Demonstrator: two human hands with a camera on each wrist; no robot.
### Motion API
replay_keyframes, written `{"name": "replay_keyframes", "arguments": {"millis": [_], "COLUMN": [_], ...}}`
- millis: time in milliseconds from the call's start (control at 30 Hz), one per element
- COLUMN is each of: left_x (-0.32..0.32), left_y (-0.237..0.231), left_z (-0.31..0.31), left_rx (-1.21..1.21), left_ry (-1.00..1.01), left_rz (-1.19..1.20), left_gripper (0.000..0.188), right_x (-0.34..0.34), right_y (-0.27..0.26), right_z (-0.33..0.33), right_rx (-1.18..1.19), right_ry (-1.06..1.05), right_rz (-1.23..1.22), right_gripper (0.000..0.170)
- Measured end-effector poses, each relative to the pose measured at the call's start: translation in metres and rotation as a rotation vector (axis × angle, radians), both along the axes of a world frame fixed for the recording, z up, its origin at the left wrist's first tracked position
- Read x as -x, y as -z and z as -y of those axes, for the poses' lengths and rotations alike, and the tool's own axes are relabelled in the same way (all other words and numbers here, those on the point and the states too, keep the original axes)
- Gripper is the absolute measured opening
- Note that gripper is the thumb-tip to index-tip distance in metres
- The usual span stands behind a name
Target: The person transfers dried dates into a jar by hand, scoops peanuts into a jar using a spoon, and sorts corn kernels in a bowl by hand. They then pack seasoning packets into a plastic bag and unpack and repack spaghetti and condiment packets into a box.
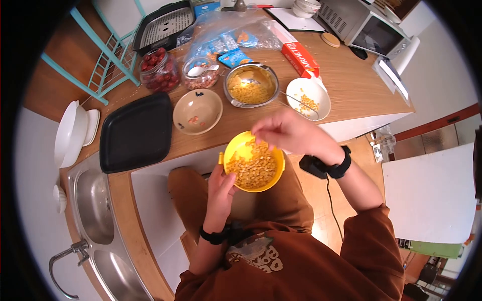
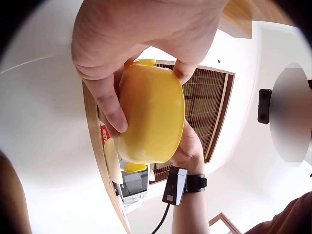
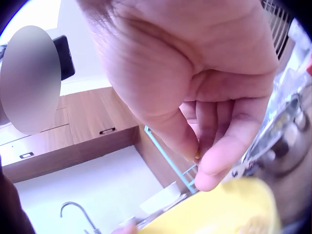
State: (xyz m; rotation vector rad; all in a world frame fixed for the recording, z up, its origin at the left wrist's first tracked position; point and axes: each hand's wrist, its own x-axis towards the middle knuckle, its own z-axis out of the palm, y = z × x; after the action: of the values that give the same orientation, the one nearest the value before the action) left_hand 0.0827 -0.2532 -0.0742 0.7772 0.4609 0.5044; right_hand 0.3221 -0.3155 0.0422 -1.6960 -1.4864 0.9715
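Observation:
A yellow bowl [image 1: 277, 173] of yellow kernels [image 1: 255, 170] is held over the person's lap, below the counter edge. The left hand [image 1: 220, 193] grips its left side; in the left wrist view that hand [image 2: 141, 44] has its fingers on the outer wall of the bowl [image 2: 153, 114] and its thumb by the rim. Above the bowl's upper right rim is the right hand [image 1: 288, 133]. In the right wrist view the right hand [image 3: 195, 83] has thumb and fingertips together, with a tiny yellow kernel [image 3: 197, 157] between them, over the bowl [image 3: 209, 209].
On the counter [image 1: 351, 100] stand a metal bowl [image 1: 251, 104] of yellow kernels, a white bowl [image 1: 323, 103] with some kernels, a beige bowl [image 1: 197, 108], a black tray [image 1: 135, 133] and a jar of red fruit [image 1: 160, 75]. A sink [image 1: 95, 205] lies left, a microwave [image 1: 374, 37] back right.

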Motion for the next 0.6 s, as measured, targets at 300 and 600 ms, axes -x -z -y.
{"name": "replay_keyframes", "arguments": {"millis": [300, 600], "left_x": [-0.004, -0.021], "left_y": [-0.005, -0.002], "left_z": [-0.005, -0.015], "left_rx": [-0.068, -0.115], "left_ry": [0.000, 0.011], "left_rz": [-0.016, -0.009], "left_gripper": [0.053, 0.048], "right_x": [-0.124, -0.149], "right_y": [0.003, 0.038], "right_z": [0.017, 0.032], "right_rx": [0.099, 0.175], "right_ry": [0.496, 0.621], "right_rz": [0.241, 0.431], "right_gripper": [0.011, 0.021]}}
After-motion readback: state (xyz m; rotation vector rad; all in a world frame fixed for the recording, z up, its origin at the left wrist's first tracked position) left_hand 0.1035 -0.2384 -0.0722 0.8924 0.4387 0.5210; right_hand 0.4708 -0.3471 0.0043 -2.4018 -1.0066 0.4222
